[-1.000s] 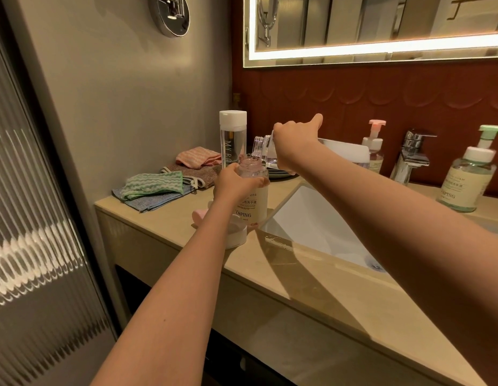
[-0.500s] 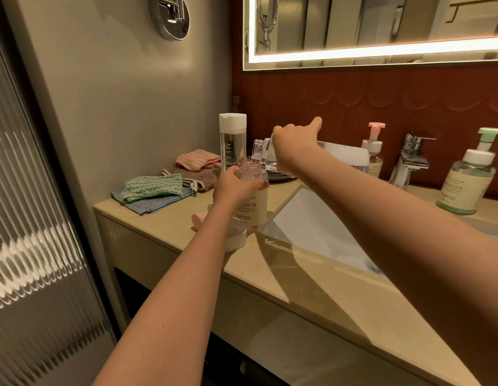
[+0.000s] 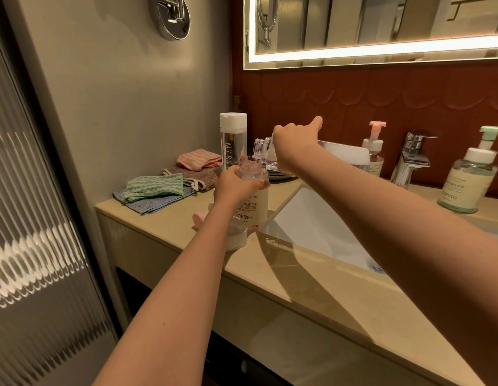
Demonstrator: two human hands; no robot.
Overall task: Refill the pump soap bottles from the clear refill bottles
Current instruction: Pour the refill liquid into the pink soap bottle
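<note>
Holding tilted clear refill bottle (image 3: 261, 152) just above uncapped soap bottle (image 3: 253, 208).

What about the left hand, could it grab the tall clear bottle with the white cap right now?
Probably not yet: the left hand grips the neck of the open pink soap bottle. The tall clear white-capped bottle stands just behind, nothing between, so letting go should free the way.
</note>
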